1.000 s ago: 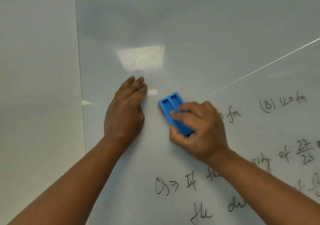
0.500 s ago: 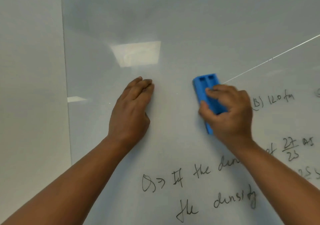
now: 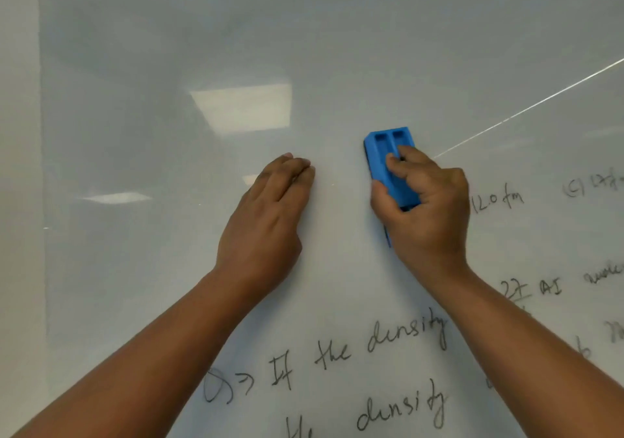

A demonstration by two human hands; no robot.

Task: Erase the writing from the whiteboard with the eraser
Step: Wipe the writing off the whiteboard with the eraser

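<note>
Two hands: right hand point(image 3: 429, 208) grips the eraser point(image 3: 391, 164); left hand point(image 3: 266, 221) rests flat on the whiteboard point(image 3: 169, 49).

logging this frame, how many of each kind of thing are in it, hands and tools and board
hands: 2, left hand flat on the board, right hand gripping the eraser
blue eraser: 1
whiteboard: 1
total: 4

I see the whiteboard point(image 3: 169, 49), glossy with ceiling lights mirrored in it. Pressed against it are my flat left hand point(image 3: 266, 221) and the blue eraser point(image 3: 385, 157); black handwriting point(image 3: 405, 333) fills its lower right.
</note>
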